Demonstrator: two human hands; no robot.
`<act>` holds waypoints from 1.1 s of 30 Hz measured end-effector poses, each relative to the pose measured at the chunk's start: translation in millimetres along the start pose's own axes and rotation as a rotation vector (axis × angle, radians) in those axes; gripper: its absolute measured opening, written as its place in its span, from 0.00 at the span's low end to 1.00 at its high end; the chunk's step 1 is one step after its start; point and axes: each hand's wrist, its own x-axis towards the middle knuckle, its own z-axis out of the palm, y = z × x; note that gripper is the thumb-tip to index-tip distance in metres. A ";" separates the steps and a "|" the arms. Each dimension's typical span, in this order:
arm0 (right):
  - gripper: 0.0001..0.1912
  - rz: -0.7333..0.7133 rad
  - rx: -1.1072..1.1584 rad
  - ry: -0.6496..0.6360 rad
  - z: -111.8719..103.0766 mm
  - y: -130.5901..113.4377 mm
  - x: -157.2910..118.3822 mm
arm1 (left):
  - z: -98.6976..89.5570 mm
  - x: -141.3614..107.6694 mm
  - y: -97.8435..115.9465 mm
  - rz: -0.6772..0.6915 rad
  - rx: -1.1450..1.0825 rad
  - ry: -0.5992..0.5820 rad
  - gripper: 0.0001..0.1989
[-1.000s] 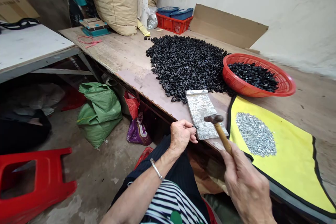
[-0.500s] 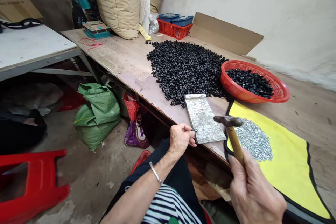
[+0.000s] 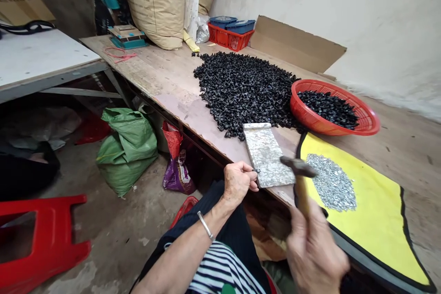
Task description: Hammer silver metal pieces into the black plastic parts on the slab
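My left hand [image 3: 240, 180] pinches a small black piece [image 3: 257, 171] at the left edge of a worn, silvery slab [image 3: 270, 158]. In my right hand [image 3: 315, 250] is a hammer [image 3: 299, 167], gripped by its wooden handle, its head raised over the slab's right side. Just right of the hammer, many tiny shiny metal bits [image 3: 332, 183] are heaped on a yellow cloth [image 3: 375, 225] with black edging. Behind the slab spreads a large pile of small black pieces [image 3: 246, 87]. What exactly the pinched piece is, I cannot make out.
A red plastic basket [image 3: 334, 87] of black pieces sits beside the pile. Farther back are a red crate [image 3: 230, 40] with blue tubs, large sacks [image 3: 151, 4] and a cardboard sheet [image 3: 296, 43]. A green bag [image 3: 127, 151] and red stool [image 3: 44, 234] stand on the floor.
My right hand and the hammer handle have swung left, and the hammer head has dropped slightly toward the slab. My left hand stays at the slab's edge.
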 end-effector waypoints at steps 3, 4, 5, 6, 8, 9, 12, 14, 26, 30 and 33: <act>0.18 -0.119 -0.016 -0.149 4.8 -2.6 -1.7 | 0.1 -0.1 0.4 0.014 0.009 0.008 0.05; 0.18 -0.135 -0.008 -0.146 4.8 -2.7 -1.8 | 0.1 0.0 0.5 0.015 0.007 0.006 0.05; 0.18 -0.117 0.003 -0.110 4.1 -2.8 -1.7 | 0.0 0.1 0.5 0.015 0.005 0.002 0.05; 0.19 -0.076 0.012 -0.058 2.9 -3.3 -1.6 | 0.0 0.2 0.5 0.015 0.005 0.000 0.04; 0.20 -0.005 0.007 0.013 1.7 -5.3 -1.9 | -0.1 0.5 0.3 0.011 0.004 0.004 0.04; 0.20 0.005 -0.002 0.009 2.2 -6.4 -2.2 | -0.1 0.6 0.3 0.008 0.004 0.010 0.04; 0.18 -0.108 -0.039 -0.093 6.7 -7.4 -3.3 | -0.2 0.6 0.1 -0.001 -0.005 0.016 0.05; 0.17 -0.151 -0.041 -0.086 8.6 -6.1 -3.7 | -0.4 0.7 -0.3 -0.004 -0.006 0.010 0.05; 0.21 0.294 0.340 -0.310 19.7 8.6 6.2 | -3.1 1.8 0.3 -0.010 -0.036 -0.015 0.05; 0.27 0.730 0.963 -0.473 27.5 13.9 23.0 | -17.4 -1.7 5.2 -0.077 -0.198 -0.108 0.06; 0.29 0.862 1.292 -0.495 40.0 14.3 34.8 | -32.3 -4.9 10.5 -0.175 -0.326 -0.165 0.05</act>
